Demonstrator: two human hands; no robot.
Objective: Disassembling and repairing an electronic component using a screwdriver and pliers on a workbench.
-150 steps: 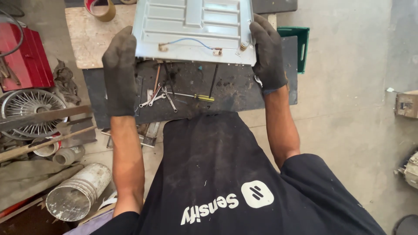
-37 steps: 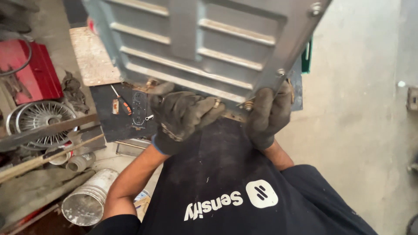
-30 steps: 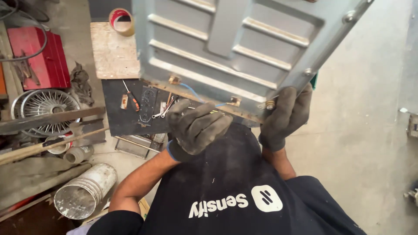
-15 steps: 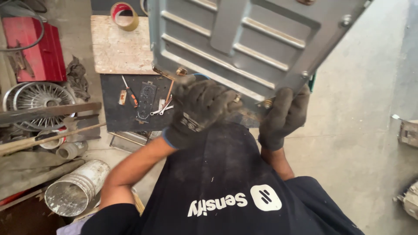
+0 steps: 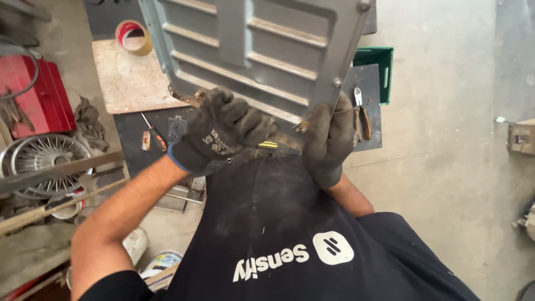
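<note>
Head view: left hand (image 5: 223, 134) and right hand (image 5: 329, 139) are gripping a ribbed metal panel (image 5: 256, 56) at six o'clock; probably stiff, bulky, sharp-edged.

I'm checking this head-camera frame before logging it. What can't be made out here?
- Ribbed grey metal panel: top cut off by the frame's upper edge.
- Panel's lower edge: covered by the left hand and right hand.
- Fingertips: hidden behind the panel.
- Pliers: partly behind the right hand.

Bright, even daylight with soft, faint shadows; slight motion blur throughout, mild wide-angle stretching at the edges, no harsh glare
</note>
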